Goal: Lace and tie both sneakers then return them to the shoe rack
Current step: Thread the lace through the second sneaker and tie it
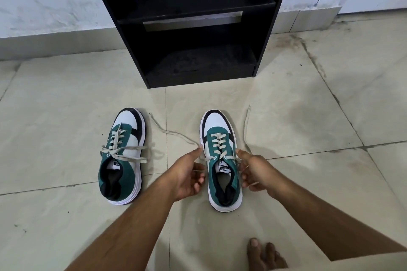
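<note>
Step in hand: the right sneaker [221, 160] is laced up to the top eyelets but not tied; I judge the tying is about to begin.
Left hand [187, 177]: at the left side of this shoe, thumb and fingers pinching the left lace end [174, 133], which runs away over the floor toward the other shoe.
Right hand [256, 174]: at the right side, fingers closed on the right lace end [246, 125], which goes forward and ends on the tile.
How to do it well: pull both ends with equal tension so the crossings lie flat, then cross them over the tongue, just above the top eyelets (both ends look long enough for a bow). Hold the first knot tight while making the loops, or it may slip.
Left sneaker [123, 156]: stands on the floor near the other, toes to the rack; its laces look crossed at the top with ends lying loose, and I cannot tell if the knot is finished.
Shoe rack [191, 28]: black, in front of both shoes against the wall; its shelves in view hold nothing.
In the way: the left lace end trails between the shoes, so it could catch under a sole. A bare foot [264, 254] is close behind the right sneaker.
</note>
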